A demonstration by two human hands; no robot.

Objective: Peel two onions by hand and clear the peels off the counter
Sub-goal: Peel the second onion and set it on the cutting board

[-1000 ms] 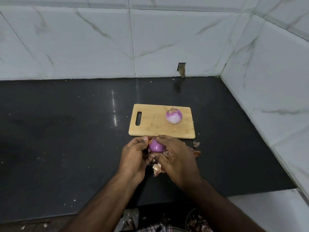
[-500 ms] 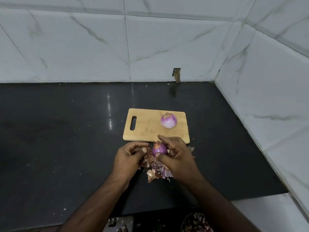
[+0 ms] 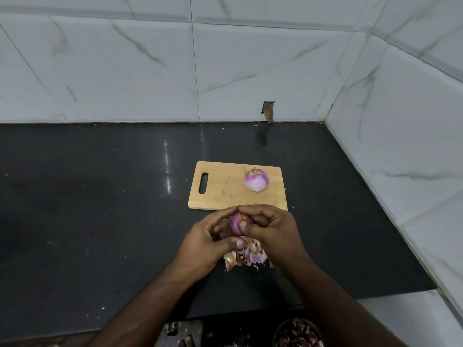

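A peeled purple-and-white onion [image 3: 256, 180] rests on the right half of a wooden cutting board [image 3: 225, 189]. Just in front of the board, my left hand [image 3: 208, 242] and my right hand [image 3: 269, 227] both grip a second purple onion [image 3: 236, 224], held a little above the black counter. My right thumb presses on its top, where a scrap of orange skin clings. A heap of loose peels [image 3: 246, 256] lies on the counter under my hands, partly hidden by them.
The black counter [image 3: 100, 209] meets white marbled tile walls at the back and on the right [image 3: 400, 146]. A dark bowl holding peels [image 3: 298, 334] sits below the counter's front edge at the bottom right.
My left hand, apart from the onion half a second ago, has come back onto it, so both hands hold it again. The view has shifted slightly.
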